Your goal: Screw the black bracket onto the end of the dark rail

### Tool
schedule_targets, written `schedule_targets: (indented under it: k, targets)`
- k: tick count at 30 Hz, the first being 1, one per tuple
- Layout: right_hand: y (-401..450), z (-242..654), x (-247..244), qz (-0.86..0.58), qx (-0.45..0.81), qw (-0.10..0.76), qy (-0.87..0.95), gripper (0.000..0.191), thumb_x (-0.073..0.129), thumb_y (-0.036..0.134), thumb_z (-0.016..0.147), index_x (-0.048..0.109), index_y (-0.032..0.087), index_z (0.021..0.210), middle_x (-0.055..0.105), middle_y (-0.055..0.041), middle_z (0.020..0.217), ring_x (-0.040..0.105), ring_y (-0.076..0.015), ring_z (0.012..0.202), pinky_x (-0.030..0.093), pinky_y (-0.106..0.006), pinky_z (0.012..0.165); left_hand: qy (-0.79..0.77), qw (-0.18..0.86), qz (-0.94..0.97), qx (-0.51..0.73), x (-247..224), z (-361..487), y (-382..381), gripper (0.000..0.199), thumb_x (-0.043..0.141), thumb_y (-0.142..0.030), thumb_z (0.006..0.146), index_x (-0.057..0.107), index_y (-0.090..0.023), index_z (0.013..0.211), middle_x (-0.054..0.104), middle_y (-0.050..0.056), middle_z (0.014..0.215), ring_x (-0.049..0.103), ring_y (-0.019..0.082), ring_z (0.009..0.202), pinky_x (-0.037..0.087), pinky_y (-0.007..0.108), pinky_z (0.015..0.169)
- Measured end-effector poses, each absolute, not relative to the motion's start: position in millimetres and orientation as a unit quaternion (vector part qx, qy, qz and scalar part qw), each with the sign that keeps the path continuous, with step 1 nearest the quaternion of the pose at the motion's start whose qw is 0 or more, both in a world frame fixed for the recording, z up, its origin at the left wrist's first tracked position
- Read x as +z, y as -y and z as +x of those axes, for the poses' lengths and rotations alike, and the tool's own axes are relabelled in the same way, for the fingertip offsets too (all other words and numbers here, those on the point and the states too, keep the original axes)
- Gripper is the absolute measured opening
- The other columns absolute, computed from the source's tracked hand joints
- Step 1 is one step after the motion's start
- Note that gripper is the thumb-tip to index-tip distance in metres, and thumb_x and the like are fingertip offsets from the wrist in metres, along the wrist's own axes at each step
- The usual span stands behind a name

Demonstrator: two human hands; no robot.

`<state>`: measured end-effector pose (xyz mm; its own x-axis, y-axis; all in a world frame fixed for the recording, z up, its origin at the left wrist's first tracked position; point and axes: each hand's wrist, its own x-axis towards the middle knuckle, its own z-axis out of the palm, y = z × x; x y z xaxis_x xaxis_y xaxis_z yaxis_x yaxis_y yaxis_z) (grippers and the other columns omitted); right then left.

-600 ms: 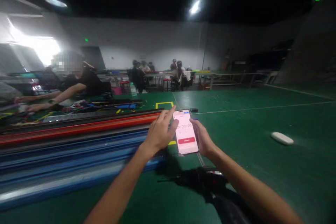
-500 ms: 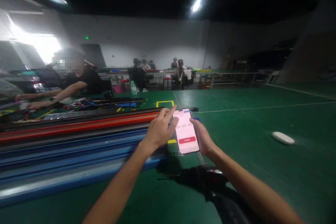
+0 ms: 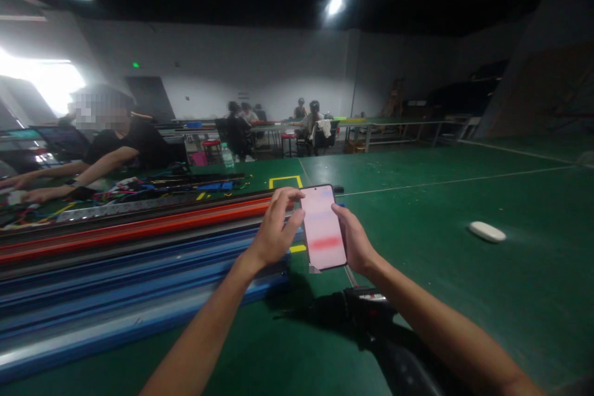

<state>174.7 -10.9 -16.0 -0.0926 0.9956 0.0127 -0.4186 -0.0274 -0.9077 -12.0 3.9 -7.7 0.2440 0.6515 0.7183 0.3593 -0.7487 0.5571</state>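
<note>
A smartphone (image 3: 323,229) is tilted up in front of me, with a pale pink screen and a blurred red bar low on it. My right hand (image 3: 355,236) is closed on its right side, thumb over the edge. At its left side is my left hand (image 3: 278,226), thumb and fingers apart, with fingertips at the upper left corner. Whether they touch the phone I cannot tell. Below the phone lies a black power drill (image 3: 371,312), its thin bit pointing left, partly behind my right forearm.
Long blue profiles (image 3: 139,303) and an orange-red profile (image 3: 162,223) lie along the left of the green table (image 3: 440,309). A white oval object (image 3: 486,231) is at the right. A co-worker (image 3: 125,148) reaches over wires at the left; other people sit farther back.
My left index finger and thumb have drawn back from the screen. The timer digits on the phone have given way to a blurred display. The whole view has shifted slightly.
</note>
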Motion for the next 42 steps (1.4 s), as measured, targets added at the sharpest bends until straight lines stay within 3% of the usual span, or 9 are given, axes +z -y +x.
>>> schedule_targets:
  k: [5,12,20,26,31,38,42]
  targets:
    - [14,174,-13,-0.363,0.619,0.569,0.402,0.044,0.070,0.054,0.083,0.074,0.020,0.111,0.080,-0.0072,0.098,0.071,-0.0266,0.084,0.055,-0.037,0.075,-0.390,-0.018,0.827,0.405,-11,-13,2,0.042,0.052,-0.040,0.099,0.054,-0.023,0.137,0.044,0.014,0.146,0.051,0.035,0.135,0.046,0.059,0.112]
    - [16,172,-10,-0.365,0.633,0.562,0.387,0.041,0.070,0.054,0.083,0.071,0.018,0.103,0.076,-0.0063,0.083,0.066,-0.0216,0.066,0.050,-0.034,0.065,-0.404,-0.051,0.840,0.358,-15,-15,0,0.043,0.050,-0.042,0.100,0.055,-0.029,0.141,0.034,0.013,0.154,0.052,0.037,0.134,0.048,0.063,0.110]
    - [13,172,-12,-0.375,0.623,0.559,0.398,0.039,0.071,0.055,0.083,0.071,0.019,0.101,0.074,-0.0048,0.079,0.064,-0.0215,0.066,0.050,-0.034,0.066,-0.409,-0.043,0.847,0.337,-12,-15,3,0.043,0.049,-0.041,0.101,0.056,-0.033,0.142,0.030,0.011,0.157,0.051,0.037,0.136,0.047,0.065,0.112]
    - [14,171,-8,-0.354,0.653,0.555,0.373,0.040,0.068,0.051,0.083,0.072,0.018,0.106,0.079,-0.0089,0.094,0.069,-0.0239,0.078,0.053,-0.036,0.072,-0.383,0.037,0.840,0.383,-10,-18,3,0.048,0.048,-0.043,0.101,0.043,-0.029,0.147,0.035,0.014,0.155,0.046,0.036,0.143,0.044,0.064,0.115]
    - [14,172,-6,-0.369,0.642,0.558,0.375,0.036,0.070,0.049,0.082,0.072,0.018,0.102,0.078,-0.0068,0.087,0.067,-0.0223,0.073,0.052,-0.034,0.071,-0.338,0.109,0.824,0.442,-16,-20,-2,0.054,0.047,-0.038,0.101,0.030,-0.026,0.151,0.043,0.014,0.155,0.047,0.031,0.143,0.040,0.060,0.120]
    - [15,175,-4,-0.376,0.626,0.565,0.385,0.030,0.075,0.041,0.076,0.070,0.020,0.097,0.076,-0.0045,0.082,0.067,-0.0232,0.070,0.051,-0.035,0.068,-0.353,0.202,0.744,0.531,-21,-16,-10,0.044,0.048,-0.038,0.100,0.040,-0.022,0.140,0.053,0.015,0.146,0.054,0.027,0.138,0.042,0.054,0.119]
    - [14,177,-4,-0.366,0.623,0.572,0.389,0.030,0.076,0.041,0.076,0.070,0.020,0.097,0.076,-0.0035,0.080,0.067,-0.0220,0.066,0.052,-0.033,0.064,-0.383,0.398,0.643,0.530,-27,-1,-2,0.043,0.051,-0.043,0.094,0.043,-0.022,0.131,0.063,0.013,0.135,0.062,0.028,0.128,0.054,0.049,0.106]
